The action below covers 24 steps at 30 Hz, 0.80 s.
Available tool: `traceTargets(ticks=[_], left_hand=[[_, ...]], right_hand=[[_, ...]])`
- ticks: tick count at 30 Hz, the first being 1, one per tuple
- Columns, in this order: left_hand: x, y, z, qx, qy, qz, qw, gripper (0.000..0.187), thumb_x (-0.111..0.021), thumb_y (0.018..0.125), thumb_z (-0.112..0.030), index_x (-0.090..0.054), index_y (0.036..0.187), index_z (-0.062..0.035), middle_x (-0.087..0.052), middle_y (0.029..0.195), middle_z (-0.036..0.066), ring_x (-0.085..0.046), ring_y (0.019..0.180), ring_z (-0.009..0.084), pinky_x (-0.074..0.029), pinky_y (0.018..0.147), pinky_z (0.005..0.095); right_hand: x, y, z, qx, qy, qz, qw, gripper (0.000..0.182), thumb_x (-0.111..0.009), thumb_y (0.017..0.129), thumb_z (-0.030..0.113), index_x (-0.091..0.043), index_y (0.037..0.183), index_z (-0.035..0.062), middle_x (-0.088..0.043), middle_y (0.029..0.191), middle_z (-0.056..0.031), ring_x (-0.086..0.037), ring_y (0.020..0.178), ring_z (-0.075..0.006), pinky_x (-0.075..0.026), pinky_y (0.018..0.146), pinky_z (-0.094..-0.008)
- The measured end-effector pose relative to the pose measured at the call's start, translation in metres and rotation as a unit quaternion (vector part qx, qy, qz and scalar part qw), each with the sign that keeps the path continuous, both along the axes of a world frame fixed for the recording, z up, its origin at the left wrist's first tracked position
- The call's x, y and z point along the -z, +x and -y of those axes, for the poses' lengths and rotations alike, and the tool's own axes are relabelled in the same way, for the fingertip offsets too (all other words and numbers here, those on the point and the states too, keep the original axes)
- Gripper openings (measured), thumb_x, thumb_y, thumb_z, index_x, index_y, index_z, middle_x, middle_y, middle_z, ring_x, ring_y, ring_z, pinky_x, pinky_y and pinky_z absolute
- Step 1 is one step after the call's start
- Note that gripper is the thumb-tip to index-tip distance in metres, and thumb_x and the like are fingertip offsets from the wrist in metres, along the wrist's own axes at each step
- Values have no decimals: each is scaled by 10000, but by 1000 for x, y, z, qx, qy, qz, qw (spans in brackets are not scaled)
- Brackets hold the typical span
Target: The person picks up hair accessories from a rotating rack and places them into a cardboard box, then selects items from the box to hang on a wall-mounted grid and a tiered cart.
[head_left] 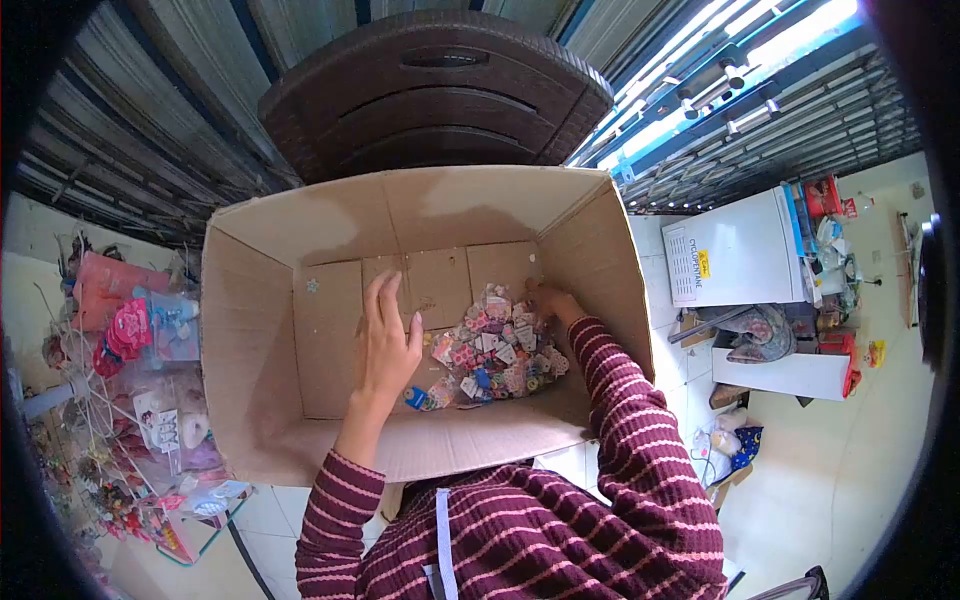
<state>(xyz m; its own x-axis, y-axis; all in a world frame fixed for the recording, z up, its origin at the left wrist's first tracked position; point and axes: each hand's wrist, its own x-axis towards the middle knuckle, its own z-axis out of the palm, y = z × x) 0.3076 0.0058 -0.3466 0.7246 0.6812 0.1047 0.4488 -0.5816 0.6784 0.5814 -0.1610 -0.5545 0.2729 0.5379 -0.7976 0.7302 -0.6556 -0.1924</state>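
Observation:
A large open cardboard box (330, 440) stands in front of me. On the right half of its floor lies a heap of small clear packets (490, 345) with pink, white and multicoloured contents. My left hand (388, 335) is raised inside the box, left of the heap, its fingers stretched upward and the thumb apart; nothing shows in it. Deep in the box, my right hand (552, 302) is at the heap's upper right edge. Its fingers are shadowed and partly hidden, so I cannot make out whether they grip a packet.
A brown plastic chair (435, 95) is behind the box, against metal shutters. To the left hang assorted wrapped goods (160, 425). On the right are a white appliance (735, 248) with items on it and a bundle of bags (725, 445) on the tiled floor.

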Motion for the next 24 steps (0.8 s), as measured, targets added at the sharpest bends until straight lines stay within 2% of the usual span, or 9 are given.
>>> traceTargets(ticks=[2, 5, 7, 9, 12, 17, 18, 20, 24], left_hand=[[1, 0, 0, 0, -2, 5, 1000, 478, -536, 694, -75, -333, 1121, -8, -349, 1144, 158, -413, 1026, 312, -379, 830, 374], [4, -5, 4, 2, -4, 6, 1000, 480, -538, 694, -81, -332, 1122, -11, -351, 1143, 156, -419, 1020, 312, -386, 822, 373], [6, -8, 7, -1, -4, 2, 1000, 481, -539, 694, -85, -332, 1123, -14, -352, 1141, 155, -421, 1018, 311, -388, 819, 372], [6, -10, 10, 0, 29, 12, 999, 493, -542, 693, -41, -325, 1135, -22, -357, 1140, 135, -511, 812, 253, -431, 712, 341], [5, -11, 11, 9, 9, -2, 1000, 482, -545, 700, -105, -333, 1124, -16, -360, 1136, 149, -434, 1006, 305, -396, 807, 372], [3, -13, 15, 21, 18, -9, 1000, 465, -549, 703, -115, -346, 1110, -17, -366, 1131, 143, -452, 984, 301, -401, 793, 380], [3, -13, 16, 24, 24, -5, 999, 458, -550, 704, -118, -351, 1105, -18, -369, 1127, 141, -456, 978, 299, -402, 790, 382], [3, -14, 18, 27, 28, -11, 999, 455, -551, 704, -121, -355, 1101, -18, -371, 1123, 141, -458, 974, 298, -399, 792, 383], [-2, -16, 20, 19, 6, -39, 999, 455, -553, 706, -106, -355, 1106, -20, -367, 1127, 149, -426, 1005, 313, -389, 812, 361]], right_hand=[[-6, -7, 0, -95, 32, 71, 992, 711, -696, 489, 25, -328, 1096, 76, -516, 965, -201, -494, 913, -358, -434, 706, -399], [-35, -20, -5, -66, 55, 84, 993, 624, -699, 507, 55, -384, 1046, 55, -514, 986, -184, -504, 900, -349, -440, 700, -388], [-11, -17, 0, -75, 53, 105, 990, 578, -698, 511, 68, -420, 1017, 50, -525, 977, -170, -519, 882, -327, -443, 697, -377], [1, -17, 3, -81, 51, 126, 987, 533, -698, 515, 80, -456, 989, 46, -537, 969, -156, -535, 863, -305, -446, 693, -367], [-7, -14, 4, -142, 0, 124, 982, 490, -720, 497, 139, -516, 934, 52, -566, 907, -136, -556, 821, -275, -447, 687, -358], [5, -3, 2, -203, -64, 19, 977, 554, -750, 424, 259, -557, 901, 52, -585, 875, -110, -561, 801, -267, -447, 655, -350], [0, 0, -2, -204, -61, 19, 977, 554, -750, 424, 259, -557, 901, 52, -585, 875, -110, -561, 801, -267, -447, 655, -350], [-23, 8, -16, -50, -54, 15, 997, 587, -747, 415, 282, -564, 923, 52, -585, 885, -118, -562, 788, -263, -446, 648, -335], [-83, 18, -68, -81, -6, -3, 997, 552, -736, 465, 252, -557, 938, 31, -590, 879, -111, -562, 769, -229, -440, 653, -323]])
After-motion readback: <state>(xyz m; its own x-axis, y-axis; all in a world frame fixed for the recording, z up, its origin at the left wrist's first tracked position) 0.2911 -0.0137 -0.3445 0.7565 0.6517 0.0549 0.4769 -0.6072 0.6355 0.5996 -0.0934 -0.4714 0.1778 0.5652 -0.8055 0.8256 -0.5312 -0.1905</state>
